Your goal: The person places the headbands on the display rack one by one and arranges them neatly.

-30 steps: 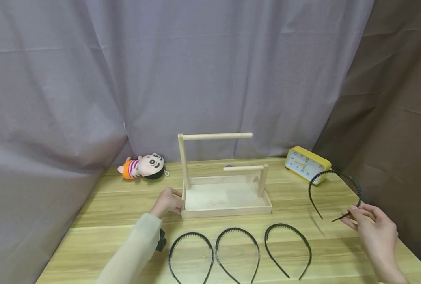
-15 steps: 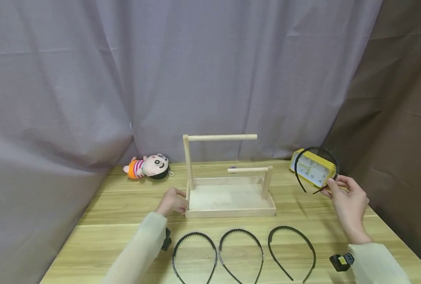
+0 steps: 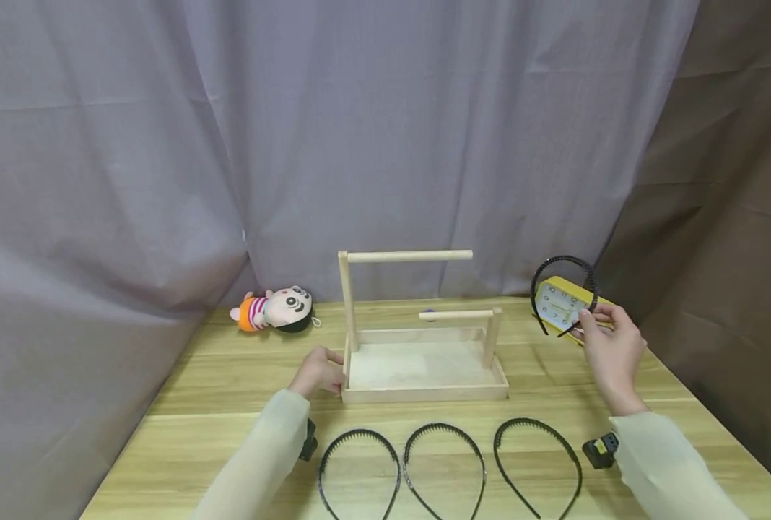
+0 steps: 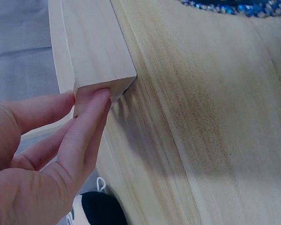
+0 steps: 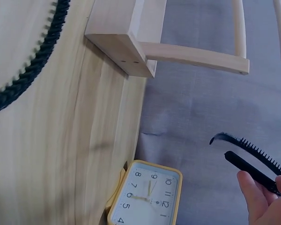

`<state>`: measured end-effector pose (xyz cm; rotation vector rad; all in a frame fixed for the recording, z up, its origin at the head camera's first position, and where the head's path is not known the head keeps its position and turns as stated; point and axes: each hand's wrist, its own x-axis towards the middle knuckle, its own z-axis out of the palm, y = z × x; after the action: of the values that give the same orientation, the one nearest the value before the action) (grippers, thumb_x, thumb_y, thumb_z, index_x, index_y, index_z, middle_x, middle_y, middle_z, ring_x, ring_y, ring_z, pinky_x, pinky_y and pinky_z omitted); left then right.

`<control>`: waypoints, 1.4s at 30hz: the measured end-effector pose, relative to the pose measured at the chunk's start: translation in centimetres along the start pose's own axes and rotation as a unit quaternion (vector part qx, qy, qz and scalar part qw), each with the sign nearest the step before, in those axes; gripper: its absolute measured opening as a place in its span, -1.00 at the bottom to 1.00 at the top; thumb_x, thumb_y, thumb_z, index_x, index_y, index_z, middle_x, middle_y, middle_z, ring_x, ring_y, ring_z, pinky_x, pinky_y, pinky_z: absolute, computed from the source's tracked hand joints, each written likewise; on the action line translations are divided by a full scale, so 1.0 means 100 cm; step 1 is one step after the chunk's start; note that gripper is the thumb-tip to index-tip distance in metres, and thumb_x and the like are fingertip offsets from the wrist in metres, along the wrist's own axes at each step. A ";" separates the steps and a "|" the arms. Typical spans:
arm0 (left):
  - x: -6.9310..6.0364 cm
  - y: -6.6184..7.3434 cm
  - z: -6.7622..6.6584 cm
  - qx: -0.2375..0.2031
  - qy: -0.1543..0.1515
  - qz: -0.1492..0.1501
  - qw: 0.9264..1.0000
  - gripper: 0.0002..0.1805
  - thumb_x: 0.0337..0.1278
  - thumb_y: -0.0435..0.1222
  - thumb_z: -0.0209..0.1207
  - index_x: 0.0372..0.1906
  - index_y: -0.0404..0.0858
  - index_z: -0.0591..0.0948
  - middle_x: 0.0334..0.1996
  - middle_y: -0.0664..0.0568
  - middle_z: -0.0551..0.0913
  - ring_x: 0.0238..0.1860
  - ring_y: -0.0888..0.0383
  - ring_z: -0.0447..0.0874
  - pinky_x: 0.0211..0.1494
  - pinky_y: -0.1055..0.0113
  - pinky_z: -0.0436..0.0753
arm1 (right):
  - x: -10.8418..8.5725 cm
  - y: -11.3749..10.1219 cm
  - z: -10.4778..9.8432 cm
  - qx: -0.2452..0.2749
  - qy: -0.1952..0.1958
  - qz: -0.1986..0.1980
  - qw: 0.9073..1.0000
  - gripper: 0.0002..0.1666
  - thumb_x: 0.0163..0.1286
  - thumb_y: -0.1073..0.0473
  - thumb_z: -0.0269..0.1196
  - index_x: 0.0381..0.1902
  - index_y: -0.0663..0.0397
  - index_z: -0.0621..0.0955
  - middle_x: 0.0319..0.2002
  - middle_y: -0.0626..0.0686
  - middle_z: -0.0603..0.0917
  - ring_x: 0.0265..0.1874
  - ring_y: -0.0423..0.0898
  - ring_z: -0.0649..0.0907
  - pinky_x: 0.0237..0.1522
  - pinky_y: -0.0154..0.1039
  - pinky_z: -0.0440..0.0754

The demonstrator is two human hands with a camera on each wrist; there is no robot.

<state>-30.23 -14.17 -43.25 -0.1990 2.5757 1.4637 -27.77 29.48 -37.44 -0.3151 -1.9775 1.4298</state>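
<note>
My right hand point(image 3: 614, 354) pinches a black toothed headband point(image 3: 562, 258) near one end, between thumb and fingers. It is held up in front of the yellow alarm clock point(image 3: 557, 303), its loop upward. In the right wrist view the headband point(image 5: 253, 151) shows its comb teeth. My left hand point(image 3: 319, 372) grips the left end of a pale wooden stand point(image 3: 424, 393), a shallow tray with two posts and two horizontal bars. The left wrist view shows fingertips on the end wall of the stand point(image 4: 96, 42) and the thumb at its edge. Both bars carry nothing.
Three more black headbands lie in a row at the front: left headband point(image 3: 359, 433), middle headband point(image 3: 444, 427), right headband point(image 3: 536, 422). A plush doll point(image 3: 275, 309) lies back left. A small purple object point(image 3: 429, 315) sits behind the stand. Grey curtains point(image 3: 385, 144) enclose the table.
My right hand has carried the headband left and away from me, from the table's right side to in front of the clock. My left hand stays on the stand. The head view has shifted slightly.
</note>
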 end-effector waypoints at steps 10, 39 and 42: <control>-0.001 0.001 0.001 0.017 0.005 0.003 1.000 -0.51 -0.21 -0.66 0.13 0.02 -0.58 0.57 -0.31 -0.35 0.68 -0.53 0.05 0.71 -0.41 0.31 0.80 | 0.004 -0.006 0.032 0.021 0.001 -0.046 0.999 -0.67 0.40 0.24 0.17 0.01 0.39 0.52 -0.33 -0.14 0.54 -0.47 -0.56 0.60 -0.38 -0.61 0.68; 0.000 0.003 0.003 0.003 0.010 -0.005 1.000 -0.49 -0.24 -0.68 0.14 0.03 -0.58 0.56 -0.27 -0.37 0.67 -0.47 -0.02 0.73 -0.39 0.29 0.80 | -0.009 -0.019 0.099 -0.013 0.009 -0.126 0.992 -0.77 0.38 0.27 0.21 -0.08 0.32 0.58 -0.20 0.24 0.69 -0.18 0.04 0.67 -0.08 -0.44 0.56; -0.001 0.003 0.003 0.002 0.010 -0.002 1.000 -0.48 -0.24 -0.68 0.13 0.03 -0.58 0.56 -0.28 -0.35 0.67 -0.50 0.02 0.71 -0.40 0.29 0.80 | -0.010 -0.021 0.101 -0.006 0.009 -0.127 0.992 -0.77 0.37 0.27 0.22 -0.08 0.32 0.58 -0.18 0.27 0.69 -0.14 0.14 0.68 0.03 -0.19 0.60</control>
<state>-30.20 -13.71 -43.15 -0.2190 2.5908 1.4631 -33.10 20.57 -37.73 -0.0765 -1.9350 1.2486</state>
